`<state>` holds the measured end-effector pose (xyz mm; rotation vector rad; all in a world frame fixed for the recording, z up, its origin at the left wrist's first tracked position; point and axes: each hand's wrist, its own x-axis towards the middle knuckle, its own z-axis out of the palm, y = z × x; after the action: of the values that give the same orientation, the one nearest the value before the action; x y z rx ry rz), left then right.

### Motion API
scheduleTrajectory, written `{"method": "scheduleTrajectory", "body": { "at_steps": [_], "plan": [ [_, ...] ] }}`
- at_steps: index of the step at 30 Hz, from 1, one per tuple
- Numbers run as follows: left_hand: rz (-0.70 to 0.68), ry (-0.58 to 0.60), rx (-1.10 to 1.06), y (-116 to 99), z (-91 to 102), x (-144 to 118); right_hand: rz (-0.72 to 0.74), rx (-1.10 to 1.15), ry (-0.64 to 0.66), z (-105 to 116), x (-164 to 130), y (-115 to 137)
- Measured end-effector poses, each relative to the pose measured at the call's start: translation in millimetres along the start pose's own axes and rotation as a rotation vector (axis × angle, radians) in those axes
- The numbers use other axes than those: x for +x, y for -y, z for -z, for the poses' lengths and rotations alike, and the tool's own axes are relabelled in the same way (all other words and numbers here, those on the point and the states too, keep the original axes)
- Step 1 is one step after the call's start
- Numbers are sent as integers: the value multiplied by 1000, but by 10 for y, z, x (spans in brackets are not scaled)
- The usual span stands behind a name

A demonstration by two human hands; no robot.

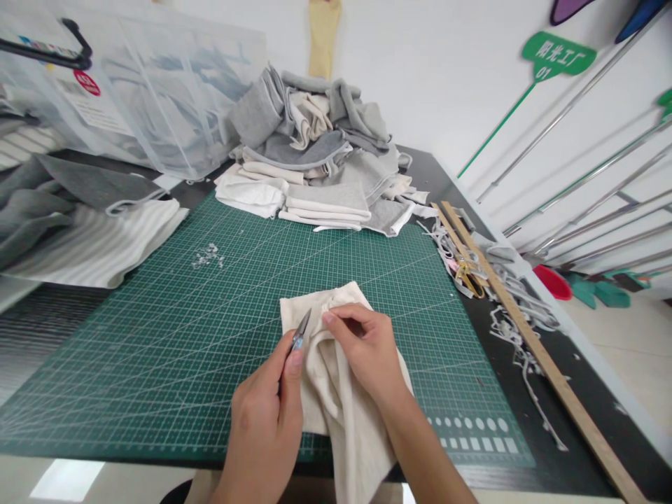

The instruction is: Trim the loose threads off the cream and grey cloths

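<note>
A cream fabric piece [336, 399] lies on the near part of the green cutting mat [210, 315] and hangs over the table's front edge. My left hand [267, 420] grips small thread snips [301, 330], their tips pointing at the fabric's upper left corner. My right hand [367, 346] pinches a fold of the cream fabric just right of the snips' tips. A little clump of white thread scraps [208, 256] sits on the mat farther back.
A pile of grey and cream cut fabric [320, 154] stands at the back of the mat. Striped and grey cloth [99, 238] lies left, below clear plastic bins [141, 91]. A wooden ruler [530, 336], yellow-handled scissors [469, 276] and fabric trimmings [519, 329] line the right edge.
</note>
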<state>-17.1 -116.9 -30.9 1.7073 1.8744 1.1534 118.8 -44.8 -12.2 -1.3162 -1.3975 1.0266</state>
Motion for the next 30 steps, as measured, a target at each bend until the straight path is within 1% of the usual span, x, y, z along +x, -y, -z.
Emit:
{"method": "scheduleTrajectory", "body": {
  "at_steps": [4, 8, 10, 12, 14, 16, 18, 22, 26, 28, 30],
  "plan": [
    [69, 31, -50, 27, 73, 11, -11, 0, 5, 8, 4, -12],
    [205, 82, -150, 68, 197, 53, -10, 22, 14, 7, 5, -16],
    [263, 88, -221, 107, 254, 91, -1, 32, 18, 8, 7, -20],
    [287, 78, -292, 151, 298, 139, 4, 42, 21, 13, 11, -27],
    [287, 55, -334, 185, 328, 194, 7, 51, 27, 22, 17, -38],
    [293, 40, -323, 200, 346, 251, 8, 64, 36, 35, 21, -52],
    [305, 61, -286, 197, 351, 309, 10, 85, 49, 48, 24, -66],
    [269, 196, -281, 141, 322, 435, -8, 113, 73, 63, 27, -87],
    [207, 281, -358, 14, 278, 541, -26, 125, 78, 61, 29, -105],
    [172, 329, -356, -55, 268, 548, -34, 151, 75, 61, 29, -120],
    [155, 362, -302, -103, 266, 508, -67, 201, 57, 68, 30, -137]
  ]
}}
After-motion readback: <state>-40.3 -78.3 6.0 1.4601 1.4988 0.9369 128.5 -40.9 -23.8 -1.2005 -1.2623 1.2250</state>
